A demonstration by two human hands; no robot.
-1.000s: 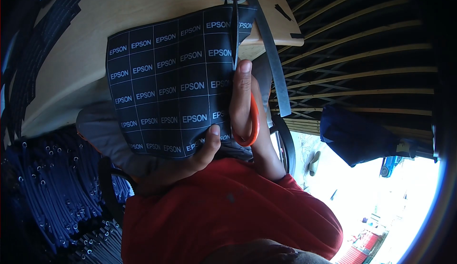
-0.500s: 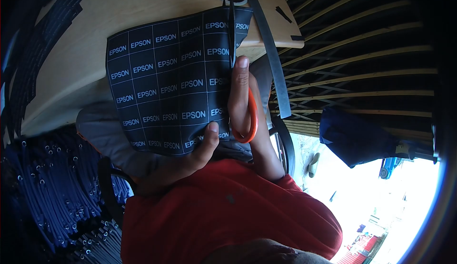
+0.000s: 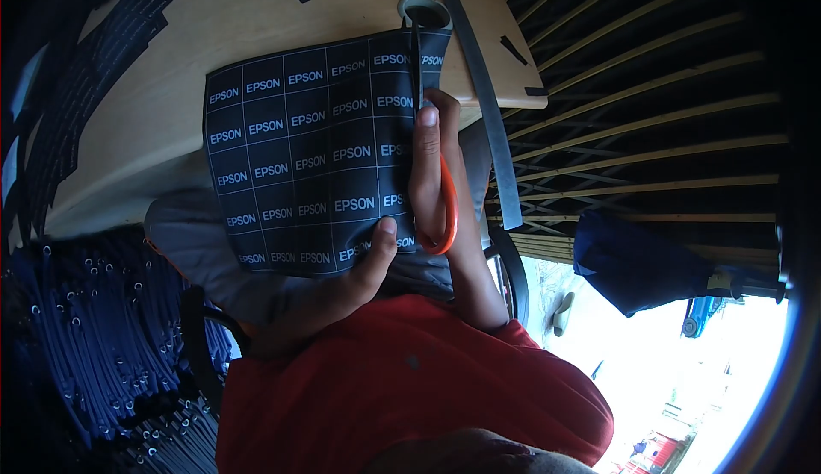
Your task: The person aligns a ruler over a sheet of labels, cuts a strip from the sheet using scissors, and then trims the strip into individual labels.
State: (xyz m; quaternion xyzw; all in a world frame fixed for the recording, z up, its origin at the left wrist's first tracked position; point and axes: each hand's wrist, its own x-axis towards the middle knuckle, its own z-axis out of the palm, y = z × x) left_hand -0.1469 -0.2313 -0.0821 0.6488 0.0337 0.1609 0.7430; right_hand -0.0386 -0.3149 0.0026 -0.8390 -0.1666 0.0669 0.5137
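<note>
A black sheet (image 3: 291, 158) printed with rows of white EPSON labels in a thin grid is held up before me, over my lap and the table's front edge. My left hand (image 3: 376, 256) pinches its lower right part, thumb on top and fingers hidden beneath. In my right hand (image 3: 432, 149) are scissors (image 3: 449, 209) with an orange handle looped around my thumb. Their dark blades point away from me, along the sheet's right-hand label column. At the top right, a narrow piece of the sheet lies to the right of the blades.
The wooden table (image 3: 231, 12) has a round cable hole (image 3: 425, 14), a long dark strip (image 3: 479, 81) over its right edge, and stacked black printed strips (image 3: 103, 72) at left. Blue straps with metal rings (image 3: 111, 329) hang lower left. A folding lattice gate (image 3: 650, 115) and dark umbrella (image 3: 637, 260) are at right.
The view has shifted slightly, so the table sits a little lower. The narrow piece right of the blades now shows less. Both hands keep their hold on the sheet and scissors.
</note>
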